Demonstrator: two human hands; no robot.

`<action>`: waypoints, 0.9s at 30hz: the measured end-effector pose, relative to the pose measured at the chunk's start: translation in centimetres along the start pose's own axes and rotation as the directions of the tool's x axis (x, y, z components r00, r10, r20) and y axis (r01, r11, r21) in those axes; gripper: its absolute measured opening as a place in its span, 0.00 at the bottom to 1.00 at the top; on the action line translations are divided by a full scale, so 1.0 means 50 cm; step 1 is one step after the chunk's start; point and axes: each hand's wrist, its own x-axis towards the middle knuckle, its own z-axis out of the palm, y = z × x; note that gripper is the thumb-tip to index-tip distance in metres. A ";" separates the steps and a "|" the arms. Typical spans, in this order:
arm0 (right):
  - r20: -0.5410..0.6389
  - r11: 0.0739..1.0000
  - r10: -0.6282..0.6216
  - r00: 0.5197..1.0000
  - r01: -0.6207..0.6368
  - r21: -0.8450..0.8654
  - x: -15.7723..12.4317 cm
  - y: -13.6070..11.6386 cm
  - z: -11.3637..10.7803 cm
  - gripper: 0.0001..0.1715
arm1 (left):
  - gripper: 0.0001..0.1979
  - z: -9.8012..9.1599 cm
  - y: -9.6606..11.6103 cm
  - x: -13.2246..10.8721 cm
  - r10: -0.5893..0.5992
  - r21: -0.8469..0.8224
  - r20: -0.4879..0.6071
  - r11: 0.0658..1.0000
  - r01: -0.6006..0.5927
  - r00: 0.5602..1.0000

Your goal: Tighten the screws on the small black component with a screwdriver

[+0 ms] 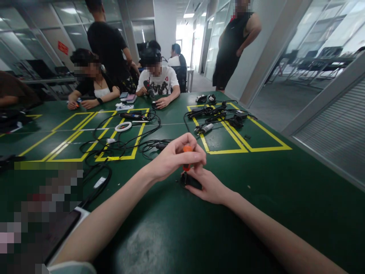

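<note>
The left hand [182, 154] pinches an orange-handled screwdriver [187, 160], and the right hand [209, 186] pinches a small black case [193, 182] at the middle of the green table [273, 182]. The table's right edge slants, well apart from the right hand. Smooth green top spreads near and right. Black cables [202, 113] lie far right and left. The screwdriver stands nearly upright, pointing down at the long, dark case's left end; I can't tell if they touch.

Near you on the table [270, 220], the screwdriver [187, 151] stands over the small device [194, 183]; left, cables [90, 153] surround a ring [122, 130]; far right, a cable pile [210, 112].
</note>
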 end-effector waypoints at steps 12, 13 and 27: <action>-0.015 1.000 -0.018 1.000 0.018 -0.003 0.000 -0.001 0.000 0.13 | 0.18 -0.010 0.003 0.007 -0.009 0.007 -0.015 1.000 0.009 1.000; -0.015 1.000 -0.016 1.000 0.016 -0.005 0.000 -0.001 0.000 0.13 | 0.17 -0.010 0.001 0.006 -0.007 0.012 -0.012 1.000 0.007 1.000; -0.020 1.000 -0.012 1.000 0.012 -0.008 -0.001 -0.001 0.001 0.14 | 0.23 -0.005 0.009 0.005 -0.012 -0.012 0.038 1.000 0.012 0.999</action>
